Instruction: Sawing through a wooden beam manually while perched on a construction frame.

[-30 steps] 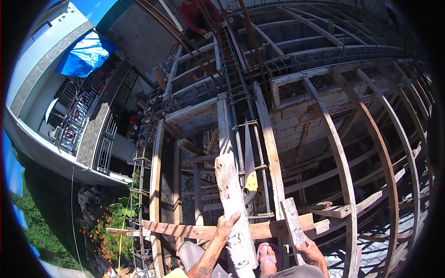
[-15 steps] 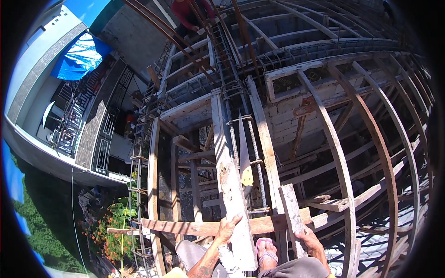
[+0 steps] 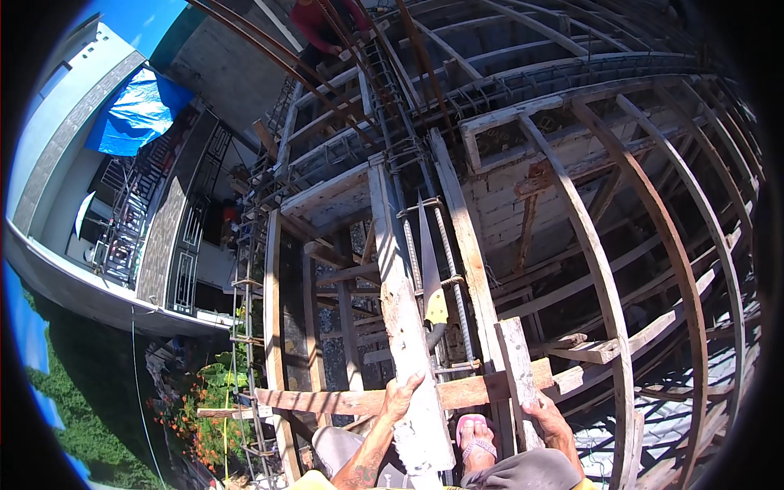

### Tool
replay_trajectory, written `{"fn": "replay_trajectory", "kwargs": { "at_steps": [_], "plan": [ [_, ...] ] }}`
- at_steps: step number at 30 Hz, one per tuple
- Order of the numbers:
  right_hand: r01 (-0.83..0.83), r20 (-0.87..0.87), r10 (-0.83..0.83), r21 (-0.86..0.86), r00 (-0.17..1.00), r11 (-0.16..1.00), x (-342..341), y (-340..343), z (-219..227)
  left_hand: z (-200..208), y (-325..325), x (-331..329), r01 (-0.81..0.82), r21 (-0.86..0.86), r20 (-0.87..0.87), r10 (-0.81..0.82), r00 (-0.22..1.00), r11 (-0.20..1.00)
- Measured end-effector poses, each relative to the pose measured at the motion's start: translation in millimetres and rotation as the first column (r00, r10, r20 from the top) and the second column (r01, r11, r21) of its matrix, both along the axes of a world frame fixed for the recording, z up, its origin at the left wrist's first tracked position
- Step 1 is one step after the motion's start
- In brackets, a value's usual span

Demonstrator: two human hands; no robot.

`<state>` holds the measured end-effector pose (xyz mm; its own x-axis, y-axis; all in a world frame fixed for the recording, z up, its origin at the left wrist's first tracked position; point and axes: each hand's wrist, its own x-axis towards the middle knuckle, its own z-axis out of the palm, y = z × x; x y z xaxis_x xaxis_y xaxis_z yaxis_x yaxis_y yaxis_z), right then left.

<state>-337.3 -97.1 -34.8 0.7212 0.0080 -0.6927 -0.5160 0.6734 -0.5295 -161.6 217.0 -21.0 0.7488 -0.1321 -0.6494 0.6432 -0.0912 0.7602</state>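
My left hand (image 3: 400,398) is closed round the edge of a long, whitish, weathered wooden board (image 3: 403,327) that runs away from me. Further right, my right hand (image 3: 550,418) grips the side of a short wooden board (image 3: 516,363), which stands next to the right-hand formwork plank (image 3: 462,233). A brown wooden crosspiece (image 3: 343,401) passes crosswise by both boards. Between the two long boards, a handsaw (image 3: 432,282) with a yellow and dark handle rests along a rebar cage (image 3: 457,327), its blade pointing away.
My foot in a pink sandal (image 3: 475,441) is beside the long board. Curved-looking wooden joists (image 3: 600,269) span the right side. Upright rusty bars (image 3: 282,61) rise ahead, near another person in red (image 3: 322,28). Orange flowers (image 3: 204,425) and a house with a blue tarp (image 3: 139,110) are at left.
The view has shifted slightly. Both hands keep their grips on the boards, and the saw lies in the same place on the rebar.
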Motion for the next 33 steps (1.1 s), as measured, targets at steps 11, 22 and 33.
{"fn": "replay_trajectory", "kwargs": {
  "at_steps": [11, 22, 33],
  "plan": [
    [-0.020, 0.010, 0.019, 0.050, 1.000, 0.999, 6, 3, 8, 22, -6, 15, 0.016, 0.034, 0.150, -0.021, 0.989, 0.999],
    [0.016, -0.012, -0.016, -0.017, 1.000, 1.000, 0, -8, 9, 5, -45, 139, 0.059, -0.015, 0.283, -0.053, 0.958, 0.998],
    [0.044, 0.016, -0.044, -0.033, 0.999, 0.998, 6, 3, 11, -14, -103, 257, 0.019, -0.207, 0.228, 0.029, 0.973, 0.978]
  ]
}}
